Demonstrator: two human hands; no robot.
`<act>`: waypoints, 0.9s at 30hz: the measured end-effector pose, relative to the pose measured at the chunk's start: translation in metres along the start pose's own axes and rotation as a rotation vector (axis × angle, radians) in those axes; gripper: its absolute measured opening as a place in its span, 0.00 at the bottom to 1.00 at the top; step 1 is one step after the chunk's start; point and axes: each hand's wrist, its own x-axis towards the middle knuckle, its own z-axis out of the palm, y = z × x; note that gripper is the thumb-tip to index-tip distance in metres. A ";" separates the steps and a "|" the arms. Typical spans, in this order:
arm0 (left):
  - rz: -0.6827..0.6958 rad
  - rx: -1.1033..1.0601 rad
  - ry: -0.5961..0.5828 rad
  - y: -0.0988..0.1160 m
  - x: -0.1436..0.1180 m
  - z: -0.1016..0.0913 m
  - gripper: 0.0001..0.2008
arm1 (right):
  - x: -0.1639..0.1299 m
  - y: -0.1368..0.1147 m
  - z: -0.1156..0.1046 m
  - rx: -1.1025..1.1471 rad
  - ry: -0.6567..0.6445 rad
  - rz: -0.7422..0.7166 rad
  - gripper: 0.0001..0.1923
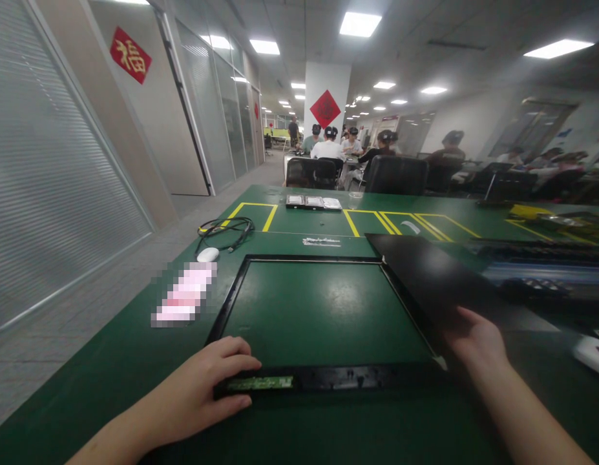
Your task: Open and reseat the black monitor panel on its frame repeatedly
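On the green table (328, 426), just before the person, lies a black rectangular frame (357, 378), its middle open so that the green surface shows through. The left hand (216, 374) is at the near left corner, with its thumb on the outer side of the near bar and its fingers on the inner side, closed around this bar. Beside these fingers, a narrow green circuit board (260, 383) sits along the bar. The right hand (481, 345) is well apart from the left one, near the right corner of the frame and over the lower part of a black flat panel (420, 274); its fingers are partly blurred, and I cannot tell whether they grip the panel. Farther left are a white mouse (208, 255) and a coiled black cable (238, 221). Beyond the frame, three drives (313, 202) lie side by side.
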 end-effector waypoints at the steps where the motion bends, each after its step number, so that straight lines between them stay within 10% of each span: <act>1: 0.005 -0.009 -0.007 0.001 0.000 -0.001 0.17 | 0.001 0.000 0.000 -0.002 -0.002 0.004 0.11; 27: 0.041 0.009 -0.042 0.008 0.002 -0.004 0.14 | 0.007 0.000 -0.003 -0.031 -0.009 -0.013 0.13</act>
